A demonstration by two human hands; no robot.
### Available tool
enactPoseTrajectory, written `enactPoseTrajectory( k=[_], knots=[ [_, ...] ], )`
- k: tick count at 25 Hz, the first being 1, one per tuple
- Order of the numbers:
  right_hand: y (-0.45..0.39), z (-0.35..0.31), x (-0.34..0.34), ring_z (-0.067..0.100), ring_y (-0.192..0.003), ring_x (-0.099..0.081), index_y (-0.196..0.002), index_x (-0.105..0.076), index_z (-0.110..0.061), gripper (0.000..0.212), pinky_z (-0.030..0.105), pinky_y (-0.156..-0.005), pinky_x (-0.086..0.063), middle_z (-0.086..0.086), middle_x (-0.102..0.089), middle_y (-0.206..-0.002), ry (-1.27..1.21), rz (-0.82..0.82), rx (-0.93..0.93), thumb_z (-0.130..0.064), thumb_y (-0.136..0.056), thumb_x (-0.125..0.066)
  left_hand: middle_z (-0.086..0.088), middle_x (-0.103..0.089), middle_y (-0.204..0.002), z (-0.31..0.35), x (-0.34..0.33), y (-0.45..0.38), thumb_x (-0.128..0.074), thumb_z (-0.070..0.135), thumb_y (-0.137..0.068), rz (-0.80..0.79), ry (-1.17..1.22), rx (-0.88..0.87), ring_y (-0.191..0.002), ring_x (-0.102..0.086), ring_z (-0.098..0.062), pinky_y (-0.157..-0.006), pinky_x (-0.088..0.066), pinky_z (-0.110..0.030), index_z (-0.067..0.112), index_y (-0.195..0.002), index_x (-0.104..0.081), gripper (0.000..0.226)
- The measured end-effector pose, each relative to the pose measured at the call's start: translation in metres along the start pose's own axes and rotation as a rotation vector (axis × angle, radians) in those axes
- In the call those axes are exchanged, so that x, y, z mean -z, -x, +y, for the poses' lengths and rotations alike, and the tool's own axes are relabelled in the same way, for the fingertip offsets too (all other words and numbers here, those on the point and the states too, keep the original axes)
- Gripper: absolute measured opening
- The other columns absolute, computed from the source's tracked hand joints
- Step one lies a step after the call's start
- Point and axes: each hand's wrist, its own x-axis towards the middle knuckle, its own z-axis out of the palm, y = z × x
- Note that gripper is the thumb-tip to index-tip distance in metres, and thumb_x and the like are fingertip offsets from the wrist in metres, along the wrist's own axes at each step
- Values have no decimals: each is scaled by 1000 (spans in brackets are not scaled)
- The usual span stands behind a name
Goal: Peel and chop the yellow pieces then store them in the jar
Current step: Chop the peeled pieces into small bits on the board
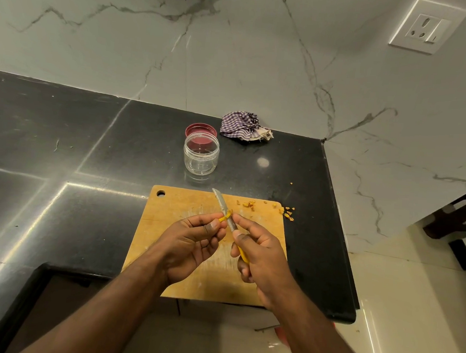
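The left hand (197, 236) pinches a small yellow piece (226, 217) against the knife (225, 208) that the right hand (258, 256) grips, probably peeling; the empty jar (201, 153) (lid off) waits behind the cutting board (178, 208).

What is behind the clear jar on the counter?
Behind the clear jar lies its maroon lid, rim up, on the black counter. The jar covers the lid's near edge, so whether they touch cannot be seen. The jar looks empty.
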Motion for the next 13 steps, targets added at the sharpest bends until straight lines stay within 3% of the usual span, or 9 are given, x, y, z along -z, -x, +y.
enactPoseTrajectory(
  k=[13],
  knots=[
    [0, 0, -5, 12, -49, -34, -124, -62, -44, 33, 23, -43, -27, 4, -54, -73, 57, -15, 26, -22, -101, -52, -12, -71, -87, -2, 1, -3, -69, 8, -79, 43, -91, -59, -76, -67, -16, -66, -56, -22, 0, -106, -71, 29]
  ],
)
